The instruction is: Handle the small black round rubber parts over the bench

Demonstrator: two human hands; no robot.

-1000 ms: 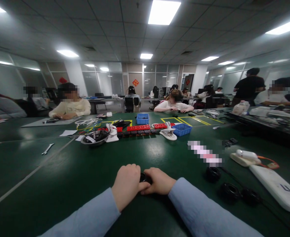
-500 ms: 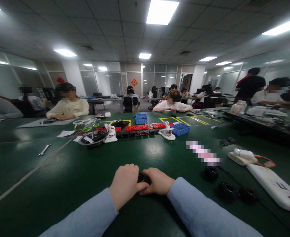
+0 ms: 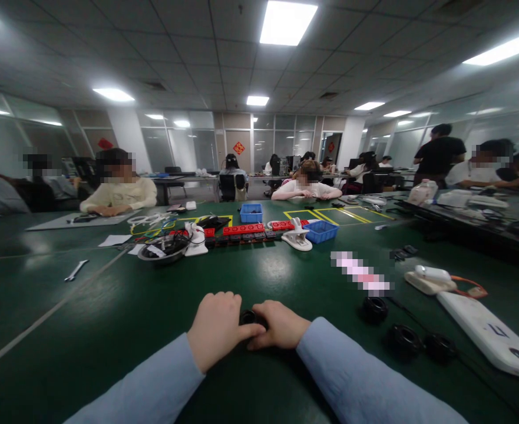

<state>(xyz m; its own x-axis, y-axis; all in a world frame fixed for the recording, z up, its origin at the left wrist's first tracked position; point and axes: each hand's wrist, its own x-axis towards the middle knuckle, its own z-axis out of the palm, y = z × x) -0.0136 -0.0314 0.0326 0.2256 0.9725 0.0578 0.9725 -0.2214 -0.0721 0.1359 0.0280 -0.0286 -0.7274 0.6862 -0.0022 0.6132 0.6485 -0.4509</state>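
Note:
Near the front of the green table, my left hand [image 3: 218, 328] and my right hand [image 3: 279, 325] meet around a small black round part [image 3: 249, 318]. Both hands are closed on it, with the thumbs in front and most of the part hidden between them. To the right lie three black ring-shaped pieces: one nearer the middle [image 3: 374, 309], a larger one [image 3: 404, 341] and another beside it [image 3: 439, 347]. A black cable runs past them.
A white device [image 3: 491, 335] and a white power bank [image 3: 431, 279] lie at right. Farther back are blue bins [image 3: 321, 232], red strips [image 3: 249, 230], white clamps [image 3: 297, 237] and a bowl of cables [image 3: 162, 250]. A wrench [image 3: 76, 270] lies left. People sit beyond.
My left hand has shifted slightly left and its fingers sit a little farther from my right hand, showing more of the black part's top. The whole view has moved slightly.

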